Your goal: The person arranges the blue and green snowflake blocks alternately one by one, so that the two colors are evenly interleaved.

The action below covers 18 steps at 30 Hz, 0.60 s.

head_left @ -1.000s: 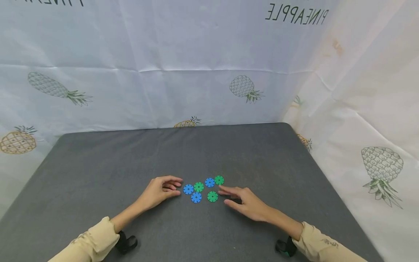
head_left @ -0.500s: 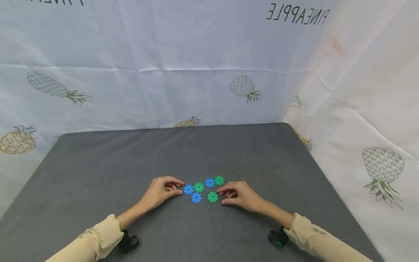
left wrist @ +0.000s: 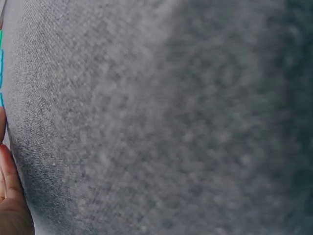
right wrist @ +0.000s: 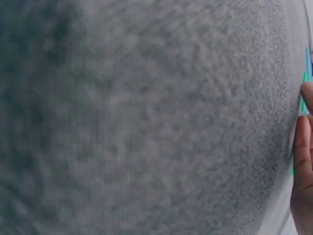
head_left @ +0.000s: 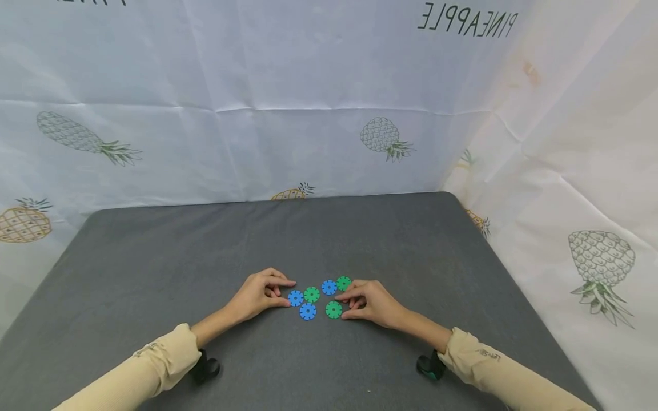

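Several flat notched discs, blue and green, lie loosely grouped on the grey table. In the head view my left hand (head_left: 261, 294) is beside the leftmost blue disc (head_left: 295, 298), its thumb tip at the near left edge and its index finger just beyond the far edge. My right hand (head_left: 374, 303) is at the right-hand green disc (head_left: 333, 310), index fingertip over its far edge, thumb tip by its right side. This hand partly covers the back green disc (head_left: 343, 283). Both wrist views show mostly cloth, with fingers (left wrist: 10, 176) and thin disc edges at the border.
Between the hands lie another green disc (head_left: 311, 294), a blue disc (head_left: 329, 287) and a lower blue disc (head_left: 308, 311). Grey cloth covers the table (head_left: 216, 245). A white pineapple-print curtain (head_left: 288, 142) hangs behind the table and along its right side.
My right hand has moved slightly left and its fingers have drawn in around the edge of the green disc. My left hand has edged right, toward the leftmost blue disc. The discs have stayed in place.
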Available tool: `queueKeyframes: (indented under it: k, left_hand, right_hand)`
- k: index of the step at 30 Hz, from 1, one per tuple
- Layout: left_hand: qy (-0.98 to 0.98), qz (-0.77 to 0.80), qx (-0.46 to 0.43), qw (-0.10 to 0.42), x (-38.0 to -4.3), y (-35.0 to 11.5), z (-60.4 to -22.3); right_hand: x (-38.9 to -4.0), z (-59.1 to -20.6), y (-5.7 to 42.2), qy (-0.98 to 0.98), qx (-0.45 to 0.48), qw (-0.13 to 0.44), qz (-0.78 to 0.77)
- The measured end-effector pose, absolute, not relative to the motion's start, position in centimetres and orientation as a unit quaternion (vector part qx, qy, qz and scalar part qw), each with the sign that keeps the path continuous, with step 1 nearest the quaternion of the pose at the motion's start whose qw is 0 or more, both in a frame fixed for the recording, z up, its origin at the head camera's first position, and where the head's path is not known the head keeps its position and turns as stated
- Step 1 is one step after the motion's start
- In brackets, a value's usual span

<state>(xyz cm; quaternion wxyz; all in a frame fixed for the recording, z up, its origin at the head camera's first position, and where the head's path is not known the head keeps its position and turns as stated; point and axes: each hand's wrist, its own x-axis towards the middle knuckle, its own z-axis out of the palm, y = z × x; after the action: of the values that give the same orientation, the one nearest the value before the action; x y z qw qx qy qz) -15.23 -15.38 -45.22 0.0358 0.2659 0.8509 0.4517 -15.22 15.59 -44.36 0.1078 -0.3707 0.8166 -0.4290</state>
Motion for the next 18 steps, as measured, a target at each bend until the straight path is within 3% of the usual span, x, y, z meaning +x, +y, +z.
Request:
queueKeyframes:
  k: [18]
  left_hand:
    - [0.847,0.422,0.324,0.018,-15.47,-15.10,-45.23]
  right_hand:
    - [-15.61,-45.21,15.02,0.808,-0.414,0.079,-0.411]
